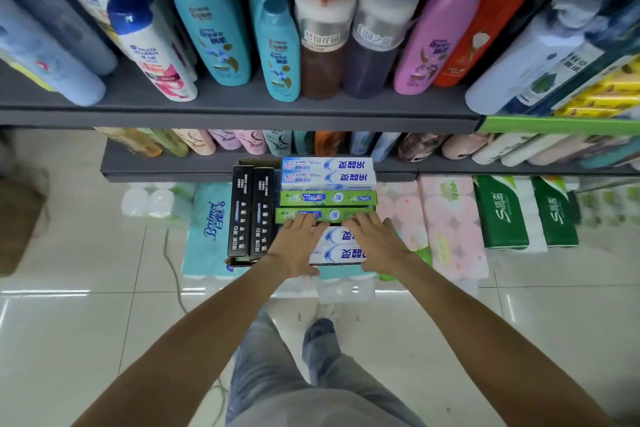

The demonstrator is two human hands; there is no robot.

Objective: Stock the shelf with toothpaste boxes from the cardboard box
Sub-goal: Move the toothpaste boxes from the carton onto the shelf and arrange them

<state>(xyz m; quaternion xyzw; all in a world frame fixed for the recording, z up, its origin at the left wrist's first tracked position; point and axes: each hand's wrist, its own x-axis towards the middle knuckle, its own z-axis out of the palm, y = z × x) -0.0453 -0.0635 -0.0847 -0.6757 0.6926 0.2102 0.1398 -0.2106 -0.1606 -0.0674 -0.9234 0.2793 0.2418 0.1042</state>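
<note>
Left hand point(298, 243) and right hand point(376, 242) are laid flat, fingers straight, nothing gripped, on toothpaste boxes point(325, 215) in the cardboard box point(242, 163). Long axes run left-right, directly beneath; both hands equally near.

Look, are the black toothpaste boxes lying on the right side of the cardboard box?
No, the two black toothpaste boxes lie along the left side of the cardboard box, beside the white and green ones.

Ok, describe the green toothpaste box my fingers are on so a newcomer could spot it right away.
Find the cardboard box of toothpaste below the shelves. Two green boxes lie crosswise in its middle, between white and blue ones. Yours is the nearer green toothpaste box, the only one with the left hand and right hand fingertips on it.
</note>
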